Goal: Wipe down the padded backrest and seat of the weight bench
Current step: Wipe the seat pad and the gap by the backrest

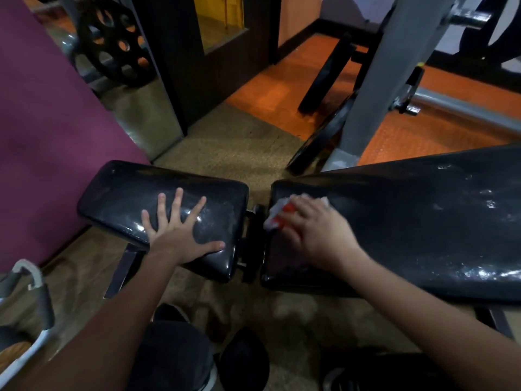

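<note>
Now wiping the near end of the backrest (pixel 408 221), just across the hinge gap from the seat (pixel 118 198). Right hand (pixel 315 230) pressing a white-and-orange cloth (pixel 277 214) flat against the pad, fingers curled over it; grip blurred, so exact hold unclear. Left hand (pixel 180 230) spread wide and flat on the seat, holding nothing, bracing. Best done with overlapping strokes along the pad, firm even pressure, edges and corners included, then over to the seat.

Head cam, looking down, close.
</note>
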`<state>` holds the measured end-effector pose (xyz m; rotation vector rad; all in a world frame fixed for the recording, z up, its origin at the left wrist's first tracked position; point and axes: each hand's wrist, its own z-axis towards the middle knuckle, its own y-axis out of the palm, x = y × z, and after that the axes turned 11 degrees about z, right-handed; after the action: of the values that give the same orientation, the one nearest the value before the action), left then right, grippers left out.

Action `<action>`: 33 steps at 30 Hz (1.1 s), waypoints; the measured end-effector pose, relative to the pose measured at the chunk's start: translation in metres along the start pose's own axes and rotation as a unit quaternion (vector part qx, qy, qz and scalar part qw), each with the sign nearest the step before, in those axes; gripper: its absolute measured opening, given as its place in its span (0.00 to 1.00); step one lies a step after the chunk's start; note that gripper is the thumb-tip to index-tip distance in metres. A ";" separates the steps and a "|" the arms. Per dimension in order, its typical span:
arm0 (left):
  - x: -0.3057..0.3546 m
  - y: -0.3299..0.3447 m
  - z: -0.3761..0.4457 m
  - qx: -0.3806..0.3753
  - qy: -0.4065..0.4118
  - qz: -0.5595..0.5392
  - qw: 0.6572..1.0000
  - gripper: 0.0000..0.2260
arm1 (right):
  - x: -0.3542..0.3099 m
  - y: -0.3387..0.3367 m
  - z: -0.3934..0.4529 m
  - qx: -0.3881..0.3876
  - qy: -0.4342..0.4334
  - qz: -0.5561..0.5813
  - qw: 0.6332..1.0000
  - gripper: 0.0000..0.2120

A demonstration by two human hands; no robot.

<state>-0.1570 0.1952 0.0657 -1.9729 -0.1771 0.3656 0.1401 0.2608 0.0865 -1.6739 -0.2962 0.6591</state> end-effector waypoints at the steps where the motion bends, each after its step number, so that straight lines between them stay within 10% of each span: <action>1: 0.000 -0.001 0.000 -0.002 0.000 0.002 1.000 0.53 | 0.008 -0.006 0.011 0.028 0.042 -0.003 0.999 0.25; 5: 0.002 -0.005 -0.002 -0.014 0.001 0.001 1.000 0.53 | -0.025 0.006 0.039 0.064 0.127 -0.036 0.989 0.25; 11: 0.002 -0.006 -0.003 -0.014 0.008 -0.004 1.000 0.53 | -0.029 0.019 -0.042 0.003 -0.035 0.019 0.999 0.23; 18: 0.002 -0.007 -0.004 -0.020 0.008 -0.001 1.000 0.52 | -0.004 -0.002 0.030 0.103 0.146 -0.022 0.984 0.23; 25: 0.001 -0.005 0.000 -0.014 0.014 -0.012 1.000 0.52 | -0.028 0.018 -0.045 0.005 -0.066 -0.002 0.998 0.22; 33: 0.003 -0.003 0.000 -0.003 0.001 -0.004 1.000 0.52 | 0.006 -0.002 0.075 0.069 0.119 -0.042 0.990 0.22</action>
<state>-0.1537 0.1973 0.0675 -1.9781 -0.1846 0.3587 0.1023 0.3254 0.0804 -1.5796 -0.1467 0.4021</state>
